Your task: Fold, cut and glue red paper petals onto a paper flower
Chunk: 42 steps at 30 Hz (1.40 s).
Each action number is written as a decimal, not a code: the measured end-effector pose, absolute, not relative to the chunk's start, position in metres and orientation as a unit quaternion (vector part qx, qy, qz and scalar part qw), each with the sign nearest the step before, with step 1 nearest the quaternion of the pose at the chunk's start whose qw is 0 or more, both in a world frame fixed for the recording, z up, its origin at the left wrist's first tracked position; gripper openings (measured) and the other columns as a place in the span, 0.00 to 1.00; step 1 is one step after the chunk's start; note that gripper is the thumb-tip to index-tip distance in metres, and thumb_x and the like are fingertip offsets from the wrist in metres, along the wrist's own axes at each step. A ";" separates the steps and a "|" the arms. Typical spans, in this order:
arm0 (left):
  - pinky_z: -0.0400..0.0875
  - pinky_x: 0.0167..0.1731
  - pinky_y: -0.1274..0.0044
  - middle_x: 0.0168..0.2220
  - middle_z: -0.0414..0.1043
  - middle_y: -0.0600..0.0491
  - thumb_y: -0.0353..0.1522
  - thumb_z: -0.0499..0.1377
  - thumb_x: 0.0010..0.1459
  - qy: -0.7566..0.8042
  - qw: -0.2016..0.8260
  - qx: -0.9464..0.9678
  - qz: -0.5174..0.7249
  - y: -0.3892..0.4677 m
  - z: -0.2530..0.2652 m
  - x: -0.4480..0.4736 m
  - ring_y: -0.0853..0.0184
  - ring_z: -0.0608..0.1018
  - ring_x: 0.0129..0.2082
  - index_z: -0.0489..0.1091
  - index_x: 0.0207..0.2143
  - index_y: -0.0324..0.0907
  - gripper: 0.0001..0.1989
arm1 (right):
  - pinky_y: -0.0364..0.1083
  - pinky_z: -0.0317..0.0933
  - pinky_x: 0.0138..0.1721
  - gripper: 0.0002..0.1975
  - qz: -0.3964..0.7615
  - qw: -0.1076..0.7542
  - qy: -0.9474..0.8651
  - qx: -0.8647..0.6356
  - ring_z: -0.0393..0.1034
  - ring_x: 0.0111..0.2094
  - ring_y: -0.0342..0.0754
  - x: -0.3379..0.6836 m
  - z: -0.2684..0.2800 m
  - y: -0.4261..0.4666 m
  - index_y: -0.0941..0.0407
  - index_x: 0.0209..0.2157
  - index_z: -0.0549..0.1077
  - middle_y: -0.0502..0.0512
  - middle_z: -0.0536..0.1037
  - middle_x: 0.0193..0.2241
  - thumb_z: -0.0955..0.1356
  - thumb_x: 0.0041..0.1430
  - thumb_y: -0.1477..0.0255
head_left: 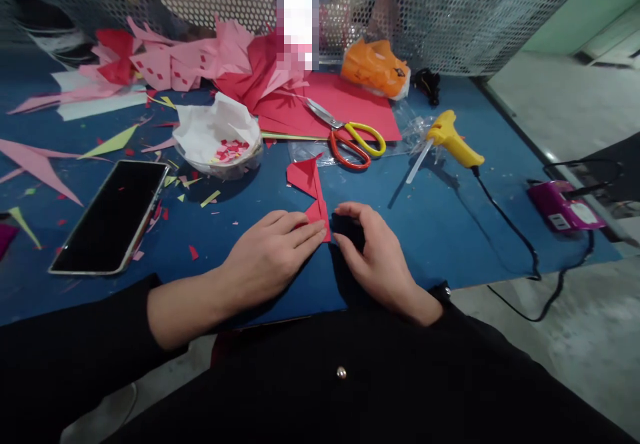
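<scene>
Some red paper [321, 208] lies under the left hand [273, 254], whether pinched I can't tell; right of the paper the right hand [377, 251] curves, thumb and fingers parted.

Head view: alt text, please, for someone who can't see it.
A left hand rests on folded red paper on a blue table, the right hand curved beside it. Beyond them lie scissors, a bowl of paper bits and a yellow glue gun.
</scene>
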<state>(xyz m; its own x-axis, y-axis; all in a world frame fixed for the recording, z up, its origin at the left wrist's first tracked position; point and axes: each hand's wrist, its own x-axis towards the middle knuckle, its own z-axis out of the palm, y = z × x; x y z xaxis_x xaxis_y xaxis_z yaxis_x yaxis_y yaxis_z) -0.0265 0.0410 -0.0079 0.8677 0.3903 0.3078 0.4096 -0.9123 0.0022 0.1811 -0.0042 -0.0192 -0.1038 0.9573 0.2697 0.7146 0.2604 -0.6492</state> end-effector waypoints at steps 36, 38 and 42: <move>0.69 0.40 0.64 0.33 0.80 0.42 0.34 0.54 0.65 -0.272 0.160 -0.939 -0.136 0.012 -0.006 -0.026 0.55 0.78 0.35 0.78 0.36 0.36 0.15 | 0.53 0.68 0.37 0.11 -0.151 0.055 -0.927 -0.340 0.76 0.38 0.56 0.166 -0.007 0.011 0.68 0.45 0.75 0.70 0.81 0.42 0.66 0.64 0.78; 0.67 0.34 0.67 0.27 0.77 0.48 0.33 0.57 0.62 -0.285 0.133 -0.941 -0.124 0.020 0.004 -0.021 0.59 0.76 0.30 0.75 0.29 0.40 0.11 | 0.51 0.65 0.32 0.08 -0.163 0.047 -0.929 -0.328 0.74 0.33 0.54 0.164 -0.008 0.014 0.66 0.41 0.76 0.67 0.81 0.38 0.68 0.62 0.77; 0.65 0.32 0.68 0.28 0.76 0.52 0.31 0.59 0.56 -0.294 0.038 -0.948 -0.116 0.036 0.015 -0.010 0.62 0.75 0.29 0.70 0.26 0.42 0.06 | 0.51 0.62 0.28 0.06 -0.187 0.072 -0.927 -0.316 0.72 0.30 0.53 0.163 -0.014 0.018 0.64 0.37 0.76 0.61 0.80 0.32 0.70 0.60 0.75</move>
<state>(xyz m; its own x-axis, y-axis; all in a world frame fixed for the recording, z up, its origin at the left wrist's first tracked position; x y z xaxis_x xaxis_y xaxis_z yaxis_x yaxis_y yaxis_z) -0.0100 0.0358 0.0148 0.8002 0.5484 0.2428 0.5659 -0.8244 -0.0032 0.1630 0.0183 -0.0143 -0.7901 0.5592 0.2510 0.6128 0.7304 0.3016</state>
